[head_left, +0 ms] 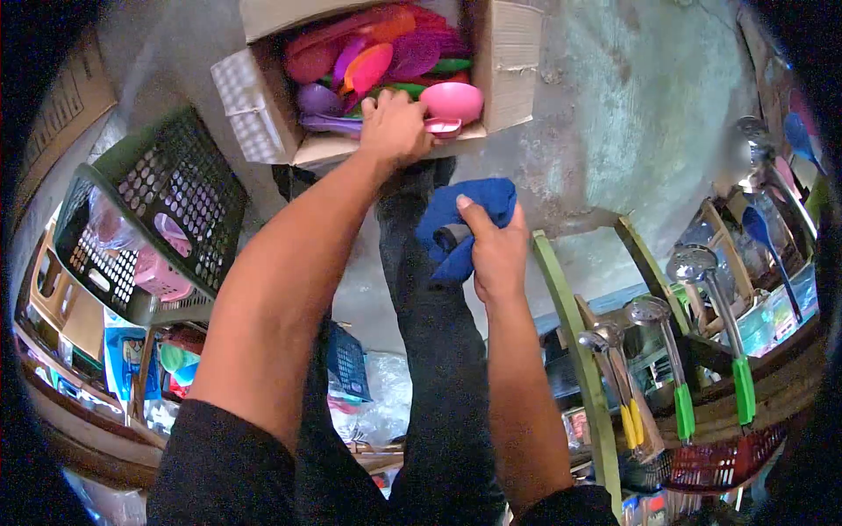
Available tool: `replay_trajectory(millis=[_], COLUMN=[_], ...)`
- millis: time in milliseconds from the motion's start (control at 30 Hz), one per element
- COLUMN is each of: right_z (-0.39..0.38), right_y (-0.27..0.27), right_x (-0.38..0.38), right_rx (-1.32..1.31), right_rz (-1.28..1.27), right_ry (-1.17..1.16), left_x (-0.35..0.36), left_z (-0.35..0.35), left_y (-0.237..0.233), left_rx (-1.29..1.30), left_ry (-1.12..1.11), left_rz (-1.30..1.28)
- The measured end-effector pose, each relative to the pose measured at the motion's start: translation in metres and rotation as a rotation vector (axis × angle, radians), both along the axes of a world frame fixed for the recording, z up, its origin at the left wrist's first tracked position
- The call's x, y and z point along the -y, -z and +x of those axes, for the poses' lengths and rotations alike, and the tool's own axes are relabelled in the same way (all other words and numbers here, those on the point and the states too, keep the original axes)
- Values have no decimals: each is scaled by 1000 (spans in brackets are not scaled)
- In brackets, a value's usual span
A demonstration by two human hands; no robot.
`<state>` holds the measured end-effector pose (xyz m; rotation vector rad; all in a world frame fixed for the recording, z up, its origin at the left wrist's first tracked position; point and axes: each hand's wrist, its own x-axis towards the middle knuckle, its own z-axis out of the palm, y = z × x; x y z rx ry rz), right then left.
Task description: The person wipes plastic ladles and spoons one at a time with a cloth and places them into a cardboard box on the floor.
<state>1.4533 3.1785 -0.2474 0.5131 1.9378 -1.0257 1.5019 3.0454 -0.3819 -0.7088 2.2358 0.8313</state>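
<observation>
Head view, rumpled deep-blue cloth (441, 213), bright multicoloured utensils (368, 67)

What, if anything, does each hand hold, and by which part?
Right hand: a blue cloth, by its folded right side. Left hand: a hold cannot be told.

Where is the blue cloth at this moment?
In the head view, the blue cloth is in the right hand, just below the cardboard box.

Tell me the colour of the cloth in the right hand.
Blue: the cloth in the right hand, best seen in the head view.
</observation>
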Motion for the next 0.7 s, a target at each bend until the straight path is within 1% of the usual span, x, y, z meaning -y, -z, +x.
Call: replay_trajectory(millis=[33,67,133,200,233,267,333,367,400,433,467,533,600,667,700], right_z=[-3,-5,-11,-18,-20,-22,-22,-22,-22,-24,-23,-17,-12,-3,-1], right_y=[-7,-15,-36,-62,-72,-81,-100,-113,-129,-150,-168,-208,-266,-321,-348], right_x=[1,2,6,11,10,9,9,10,11,16,18,25,46,55,62], right_rx=[-29,-42,-84,-91,-102,-114,-138,-182,-228,-176,-199,-465,-515,-789,-881], right_rz=[-9,-27,-15,-46,-20,6,-13,0,16,2,-17,-34,-111,-242,-300], right_ry=[23,23,60,78,55,31,20,-17,-52,-54,-50,-250,-212,-425,-620], left_x=[7,12,17,25,33,36,34,33,33,34,37,36,31,23,25], left_z=[1,3,11,9,4,3,0,0,3,6,9,27,51,78,74], left_y=[-6,-14,-31,-53,-62,-73,-95,-110,-130,-152,-178,-238,-298,-349,-393], left_rx=[-56,-69,-412,-531,-501,-472,-497,-553,-571,-514,-461,-329,-375,-300,-387], left_ry=[-18,-18,-191,-379,-441,-552,-785,-827,-824,-928,-1023,-1167,-1008,-961,-951], left_rz=[46,28,13,18,126,268,433,441,437,460,481,567,459,630,617])
